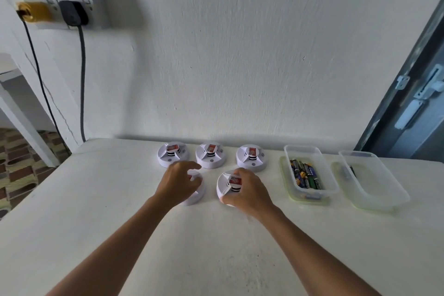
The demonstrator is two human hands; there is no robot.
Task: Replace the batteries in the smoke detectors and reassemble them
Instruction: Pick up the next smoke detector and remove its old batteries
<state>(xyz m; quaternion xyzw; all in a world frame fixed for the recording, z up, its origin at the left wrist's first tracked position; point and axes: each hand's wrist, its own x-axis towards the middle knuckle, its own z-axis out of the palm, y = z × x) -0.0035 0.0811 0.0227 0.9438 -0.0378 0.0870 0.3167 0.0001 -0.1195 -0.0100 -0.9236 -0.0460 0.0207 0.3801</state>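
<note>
- Right hand (249, 191) is gripping the front-right smoke detector (228, 186) near the tabletop's (120, 211) far edge.
- Left hand (179, 181), fingers loosely curled, is hovering over the front-left detector (195, 196); contact is unclear.
- Batteries (305, 174) are lying in a clear tub (310, 172) toward the right.

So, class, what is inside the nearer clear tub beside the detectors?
The nearer tub holds a pile of loose batteries. Those lower in the pile are covered and cannot be counted.
</note>
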